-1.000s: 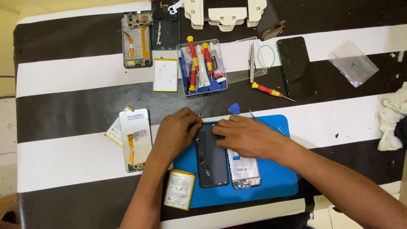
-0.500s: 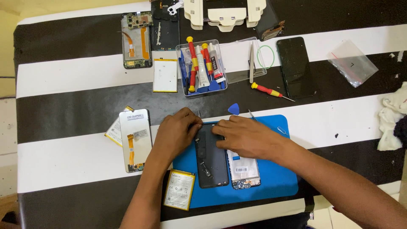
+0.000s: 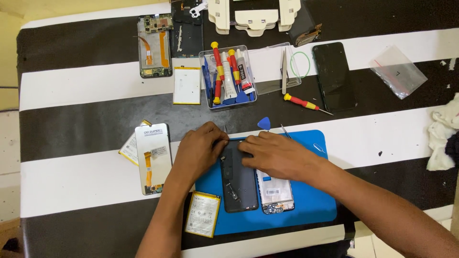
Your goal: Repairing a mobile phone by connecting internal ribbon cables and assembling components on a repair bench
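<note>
- Nearest me, a battery (image 3: 202, 214) lies flat, half on the blue mat (image 3: 306, 210), untouched.
- On the mat lies the dark phone shell (image 3: 239, 184), long side running away from me, and just beside it on the right a phone frame (image 3: 275, 193) with its white inside facing up.
- My left hand (image 3: 201, 150) rests at the shell's top left corner with its fingers (image 3: 221, 141) curled onto the edge; my right hand (image 3: 279, 155) lies over the top right, its fingers (image 3: 246, 145) flat and pressing down. Neither hand is closed around anything; both only bear on the shell.
- I judge the shell light, thin and slightly flexible, smooth enough to slide on the mat and easy to crack. The side edges look like the safest hold, not the middle.
- Left of the mat, a screen panel (image 3: 153, 157) with an orange flex lies face down on the tabletop (image 3: 76, 181).
- A blue pick (image 3: 264, 123) sits just beyond my right hand.
- Farther off: a clear tray (image 3: 228, 76) of screwdrivers and glue tubes, a loose screwdriver (image 3: 302, 102), a black phone (image 3: 333, 76), and an opened phone (image 3: 155, 45).
</note>
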